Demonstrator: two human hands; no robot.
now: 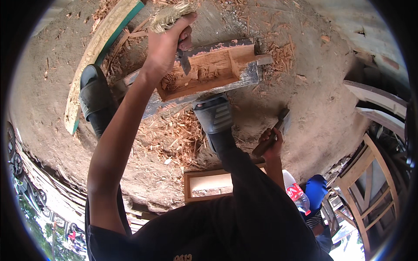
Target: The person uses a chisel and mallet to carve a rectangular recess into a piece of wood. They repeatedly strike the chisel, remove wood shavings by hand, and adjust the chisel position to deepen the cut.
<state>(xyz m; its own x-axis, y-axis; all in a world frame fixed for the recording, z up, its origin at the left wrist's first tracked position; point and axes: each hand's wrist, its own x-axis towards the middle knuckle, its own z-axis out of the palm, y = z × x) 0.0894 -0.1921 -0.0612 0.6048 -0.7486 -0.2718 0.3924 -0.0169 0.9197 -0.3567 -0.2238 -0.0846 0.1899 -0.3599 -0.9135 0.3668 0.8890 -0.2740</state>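
Observation:
My left hand (163,48) is closed around a chisel (184,64). Pale frayed fibres (171,17) stick out at the top of the grip. The flat blade points down into a hollow cut in a thick timber (250,76) with dark, worn paint. Reddish raw wood and loose chips show inside that hollow; whether the blade tip touches wood I cannot tell. Lower right, well away from the timber, my right hand (273,145) grips a dark wooden-handled tool (265,148). Its far end is dark, with a pale metallic patch beside it; the exact kind is unclear.
My sandalled feet (213,115) are by the timber. Wood chips (174,141) litter the dirt floor. A green-edged plank (87,65) lies left. Close to me are a small wooden frame (187,187) and a plastic bottle (298,198). Wooden frames (370,182) lean at right.

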